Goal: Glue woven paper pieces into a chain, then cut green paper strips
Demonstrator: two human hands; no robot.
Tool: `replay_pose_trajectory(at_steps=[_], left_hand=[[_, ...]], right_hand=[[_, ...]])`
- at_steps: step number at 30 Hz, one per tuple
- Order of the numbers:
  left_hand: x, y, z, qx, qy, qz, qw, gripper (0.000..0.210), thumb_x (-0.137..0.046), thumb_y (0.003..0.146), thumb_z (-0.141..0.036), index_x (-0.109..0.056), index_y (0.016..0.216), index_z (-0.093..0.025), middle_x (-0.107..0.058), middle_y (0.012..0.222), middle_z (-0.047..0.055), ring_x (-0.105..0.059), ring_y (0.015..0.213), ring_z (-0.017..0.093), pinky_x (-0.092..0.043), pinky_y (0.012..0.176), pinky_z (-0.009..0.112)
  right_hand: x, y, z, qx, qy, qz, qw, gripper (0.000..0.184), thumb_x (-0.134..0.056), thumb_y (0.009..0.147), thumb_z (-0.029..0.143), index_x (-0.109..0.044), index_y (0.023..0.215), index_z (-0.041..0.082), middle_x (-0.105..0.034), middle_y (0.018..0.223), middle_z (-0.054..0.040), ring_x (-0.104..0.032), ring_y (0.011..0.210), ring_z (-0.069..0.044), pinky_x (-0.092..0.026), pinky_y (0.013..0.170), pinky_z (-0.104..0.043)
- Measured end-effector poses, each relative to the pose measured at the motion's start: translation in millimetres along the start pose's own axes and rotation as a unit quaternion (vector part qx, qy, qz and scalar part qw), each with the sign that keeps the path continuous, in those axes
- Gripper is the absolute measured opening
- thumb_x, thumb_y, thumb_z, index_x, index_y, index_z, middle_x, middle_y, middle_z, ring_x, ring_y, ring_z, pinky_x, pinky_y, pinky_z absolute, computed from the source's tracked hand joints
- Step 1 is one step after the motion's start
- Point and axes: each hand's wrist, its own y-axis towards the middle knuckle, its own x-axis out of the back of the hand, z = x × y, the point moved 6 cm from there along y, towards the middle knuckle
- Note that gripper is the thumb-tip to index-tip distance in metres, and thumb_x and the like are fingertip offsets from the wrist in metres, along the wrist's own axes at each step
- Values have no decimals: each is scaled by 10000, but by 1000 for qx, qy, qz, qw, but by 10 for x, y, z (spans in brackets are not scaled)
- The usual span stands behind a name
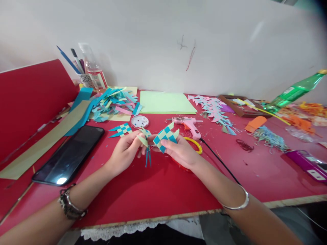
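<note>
My left hand (125,149) pinches a small piece of folded paper strips (146,137) in pale green and blue, with thin blue ends hanging down. Held in my right hand (182,152) is a woven paper piece (165,136), checkered blue and pale green, with pointed tips. The two hands are close together above the red table. Behind my left hand lies another checkered woven paper piece (122,129). Just past my right hand rests a pink glue gun (187,125). The yellow handle of what looks like scissors (198,146) shows beside my right wrist, partly hidden.
A black phone (70,154) lies left, near a heap of paper strips (114,103). Pale green sheets (167,102) lie at the back. On the right are paper garlands (214,110), a leaning green bottle (293,92) and a purple device (308,163). The glue gun's black cord (222,163) runs to the front edge.
</note>
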Motion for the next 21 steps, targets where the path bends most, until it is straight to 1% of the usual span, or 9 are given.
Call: replay_pose_trajectory(at_steps=[2,4,6,9,12,16,19,21], left_hand=[[-1,-5,17,6,-7,-1,1000,403,-368,862,-380,-437,523,-173,-460,465,-28,-422,406,65,-366,416,189],[3,1,20,3,-16,-9,1000,405,-374,862,-373,-457,522,-169,-478,476,-22,-427,411,64,-362,409,185],[11,13,18,0,-21,-22,1000,349,-400,854,-346,-489,569,-166,-507,519,-21,-434,416,59,-364,407,181],[21,27,11,4,-28,-43,999,200,-464,822,-312,-510,686,-172,-529,562,-34,-432,403,53,-365,397,176],[7,24,3,13,-14,-39,999,129,-499,797,-290,-526,740,-177,-533,530,-47,-422,373,50,-356,379,172],[1,7,16,26,16,-30,999,118,-519,783,-269,-558,720,-177,-533,466,-49,-420,342,58,-354,364,180],[14,2,39,31,13,-28,999,129,-534,774,-266,-565,686,-177,-602,540,-27,-432,338,55,-362,358,185],[29,0,54,33,1,-32,999,135,-551,764,-263,-557,661,-175,-637,599,-15,-440,340,50,-367,357,185]], right_hand=[[1,-9,-2,6,-20,7,1000,166,-663,678,316,-648,807,213,-665,795,0,-600,796,-148,-439,847,-364],[12,-12,-4,21,-42,11,999,160,-644,702,311,-651,829,215,-664,812,1,-593,807,-142,-426,858,-351],[31,-11,-19,30,-53,12,998,168,-636,714,306,-651,860,223,-663,825,5,-592,815,-140,-420,858,-342],[56,-4,-41,36,-47,6,998,173,-641,709,309,-650,866,237,-666,835,11,-596,827,-143,-426,843,-335],[66,2,-47,35,-48,3,998,156,-644,704,313,-651,835,230,-668,822,13,-599,822,-143,-424,832,-329],[66,5,-33,33,-47,12,998,125,-635,714,314,-649,803,228,-666,777,19,-601,781,-135,-431,810,-328],[67,0,-28,32,-36,18,999,96,-628,722,313,-649,782,241,-662,753,30,-600,756,-125,-433,801,-322],[79,-5,-38,26,-34,9,999,99,-631,720,312,-652,790,246,-663,766,33,-598,762,-123,-431,800,-319]])
